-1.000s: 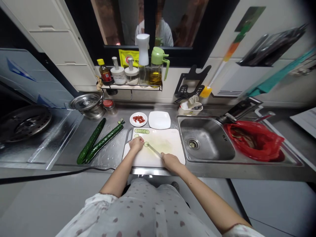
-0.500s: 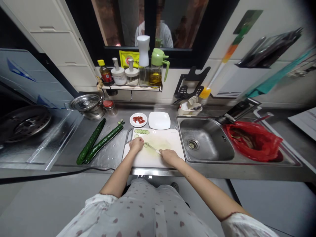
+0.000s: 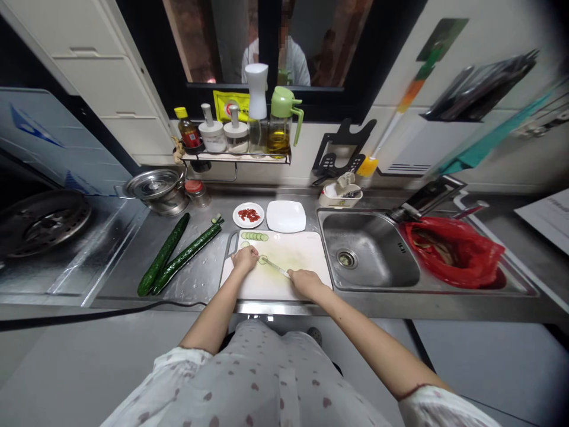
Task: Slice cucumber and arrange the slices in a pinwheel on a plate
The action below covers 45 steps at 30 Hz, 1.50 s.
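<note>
On the white cutting board [image 3: 284, 290], my right hand [image 3: 306, 282] is wrapped around the handle of a knife [image 3: 279, 269]. The blade points up and left, its tip at a thin round cucumber slice [image 3: 263, 260]. Fingers pinched together, my left hand [image 3: 244, 258] is at the left edge of that slice and seems to grip it; the exact contact is too small to see. Behind the hands, a row of overlapping cucumber slices [image 3: 255, 236] lies along the board's far edge, with a single slice [image 3: 245, 244] just in front of it.
Two long cucumbers [image 3: 165, 252] [image 3: 189, 258] lie left of the board. Behind it stand a plate of chopped red pieces [image 3: 241, 223] and a white square plate [image 3: 285, 216]. To the right are the sink [image 3: 377, 252] and a red bag [image 3: 475, 261]. A lidded pot [image 3: 164, 198] stands back left.
Very little differs. The view has shifted slightly; both hands, the knife and the slice keep nearly the same places on the board.
</note>
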### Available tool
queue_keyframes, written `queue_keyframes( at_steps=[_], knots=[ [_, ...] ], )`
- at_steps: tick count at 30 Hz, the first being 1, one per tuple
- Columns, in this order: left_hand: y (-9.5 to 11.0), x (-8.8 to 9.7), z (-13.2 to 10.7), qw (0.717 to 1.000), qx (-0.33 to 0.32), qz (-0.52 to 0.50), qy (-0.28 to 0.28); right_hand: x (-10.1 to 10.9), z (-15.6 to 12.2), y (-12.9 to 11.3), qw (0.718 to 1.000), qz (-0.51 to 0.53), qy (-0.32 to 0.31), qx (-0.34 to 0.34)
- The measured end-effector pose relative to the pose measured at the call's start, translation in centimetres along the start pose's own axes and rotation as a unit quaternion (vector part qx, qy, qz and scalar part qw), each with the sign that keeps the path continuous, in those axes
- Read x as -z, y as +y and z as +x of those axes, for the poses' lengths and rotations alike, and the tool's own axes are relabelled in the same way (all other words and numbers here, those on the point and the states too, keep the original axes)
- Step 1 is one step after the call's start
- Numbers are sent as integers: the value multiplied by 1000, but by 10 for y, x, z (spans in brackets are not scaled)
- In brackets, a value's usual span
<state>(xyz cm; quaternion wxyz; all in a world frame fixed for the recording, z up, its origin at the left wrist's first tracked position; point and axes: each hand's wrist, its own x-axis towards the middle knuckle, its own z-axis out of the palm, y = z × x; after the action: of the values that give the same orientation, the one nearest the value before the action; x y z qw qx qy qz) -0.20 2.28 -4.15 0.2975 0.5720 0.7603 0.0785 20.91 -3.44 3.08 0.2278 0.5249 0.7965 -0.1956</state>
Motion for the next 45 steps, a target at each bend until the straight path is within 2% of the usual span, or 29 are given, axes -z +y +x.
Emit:
queue_keyframes(
  at_steps=[10, 14, 20, 25, 31, 37, 45],
  knots=[
    [5, 2, -8, 1000, -9, 28, 6, -16, -18, 8, 1000, 21, 14, -10],
    [5, -3, -16, 998, -32, 47, 32, -28, -27, 13, 998, 44, 48, -14],
    [8, -11, -27, 996, -58, 54, 47, -47, -28, 20, 983, 111, 85, -122],
    [15, -13, -26, 996, -56, 56, 51, -44, -21, 23, 974, 120, 90, -171],
    [19, -9, -25, 999, -25, -7, 27, -38, -14, 22, 972, 126, 95, -174],
    [5, 4, -21, 997, 0, -73, 37, -38, -9, 24, 974, 120, 92, -169],
    [-22, 24, 8, 988, 60, -101, 98, -39, -7, 25, 973, 127, 94, -166]
  ],
)
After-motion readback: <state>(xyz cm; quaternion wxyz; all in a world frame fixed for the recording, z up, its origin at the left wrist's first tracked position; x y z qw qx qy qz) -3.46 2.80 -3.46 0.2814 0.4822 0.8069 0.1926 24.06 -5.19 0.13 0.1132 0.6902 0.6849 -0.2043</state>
